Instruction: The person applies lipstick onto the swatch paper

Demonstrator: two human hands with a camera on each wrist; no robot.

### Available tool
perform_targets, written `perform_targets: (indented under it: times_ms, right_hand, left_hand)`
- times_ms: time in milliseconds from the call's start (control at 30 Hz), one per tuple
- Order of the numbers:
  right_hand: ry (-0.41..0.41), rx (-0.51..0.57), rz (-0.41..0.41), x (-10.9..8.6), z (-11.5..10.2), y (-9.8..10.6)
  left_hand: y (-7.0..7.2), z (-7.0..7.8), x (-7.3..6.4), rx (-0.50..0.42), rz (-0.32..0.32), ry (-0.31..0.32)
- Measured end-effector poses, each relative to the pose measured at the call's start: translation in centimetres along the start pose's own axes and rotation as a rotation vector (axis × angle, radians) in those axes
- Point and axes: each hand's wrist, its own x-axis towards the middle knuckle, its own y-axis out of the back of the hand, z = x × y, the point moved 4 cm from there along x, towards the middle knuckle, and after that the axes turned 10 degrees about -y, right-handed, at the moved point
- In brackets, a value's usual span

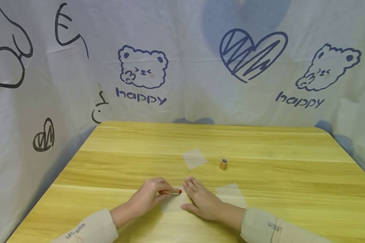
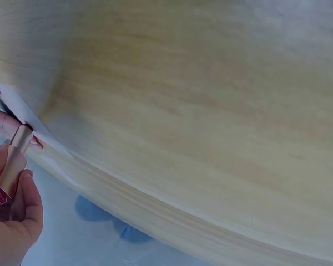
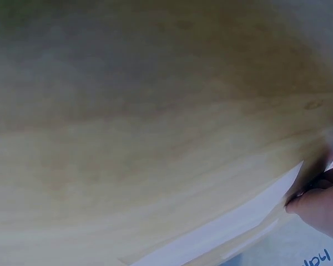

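Observation:
Between its thumb and fingers my left hand (image 1: 150, 194) pinches a lipstick (image 1: 174, 191) with a gold tube. The lipstick's red tip points right, low over a thin white paper square (image 1: 170, 205). In the left wrist view the gold tube (image 2: 13, 169) shows a dark red end near the palm. My right hand (image 1: 202, 200) rests flat on the right part of that paper, fingers extended and thumb apart, just right of the red tip. A short gold cap (image 1: 223, 164) stands upright behind the right hand, its hollow end up.
Another white paper square (image 1: 194, 158) lies farther back on the wooden table (image 1: 124, 138). A third paper square (image 1: 231, 194) lies right of my right hand, partly beneath the forearm. White cloth (image 1: 188, 84) with drawings hangs behind the table and along its left side.

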Motion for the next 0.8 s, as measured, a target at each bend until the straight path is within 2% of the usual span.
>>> perform_targets:
  times_ms: [367, 800]
  right_hand:
    - [-0.001, -0.015, 0.005, 0.04, 0.02, -0.06]
    - [-0.001, -0.01, 0.008, 0.03, 0.03, -0.07]
  left_hand:
    - [0.16, 0.17, -0.34, 0.033, 0.014, -0.019]
    - [0.32, 0.38, -1.0, 0.019, 0.014, -0.028]
